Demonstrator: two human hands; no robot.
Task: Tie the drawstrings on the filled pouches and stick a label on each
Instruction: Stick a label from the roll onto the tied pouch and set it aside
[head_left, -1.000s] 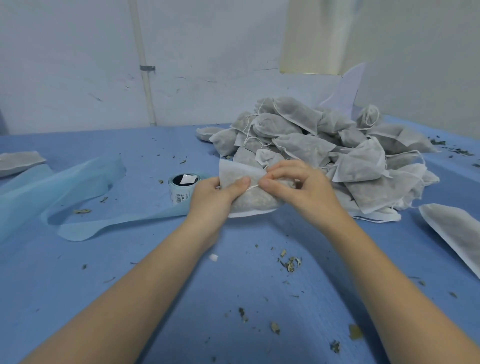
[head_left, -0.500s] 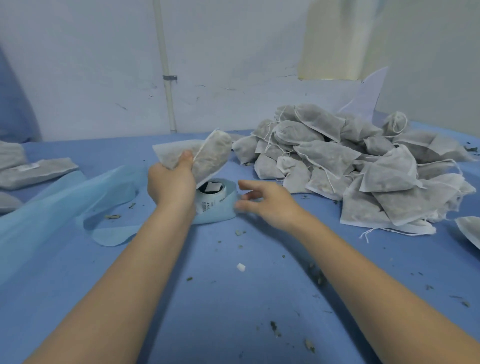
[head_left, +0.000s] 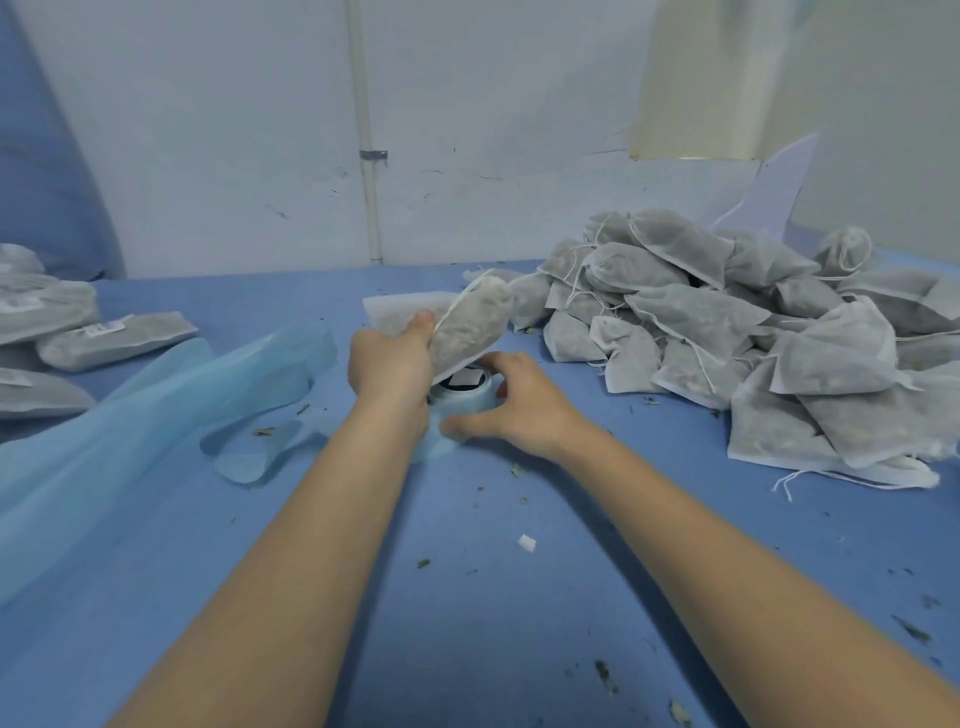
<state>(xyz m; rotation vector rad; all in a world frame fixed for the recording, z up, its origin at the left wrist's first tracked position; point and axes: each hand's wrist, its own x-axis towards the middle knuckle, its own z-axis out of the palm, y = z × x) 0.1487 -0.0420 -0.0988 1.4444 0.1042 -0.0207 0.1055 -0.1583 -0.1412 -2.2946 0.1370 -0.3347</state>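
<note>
A filled pouch (head_left: 457, 327) is gripped in the left hand (head_left: 392, 366), its fingers curled round the lower edge and the thumb pressed on the near face, so that the pouch is held tilted above the label roll (head_left: 464, 391). A second ago this pouch was worked between both hands in front of the pile of untied pouches (head_left: 727, 332); since then it has been carried leftward and the right hand (head_left: 514, 405) has been taken off it. That hand is now laid over the roll, its fingers spread and loosely bent around the rim, with no label visibly pinched. From this it is judged that tying is finished for this pouch and labelling is beginning. Labelled pouches (head_left: 111, 338) are stacked on the surface (head_left: 493, 597) well left of the fingers.
</note>
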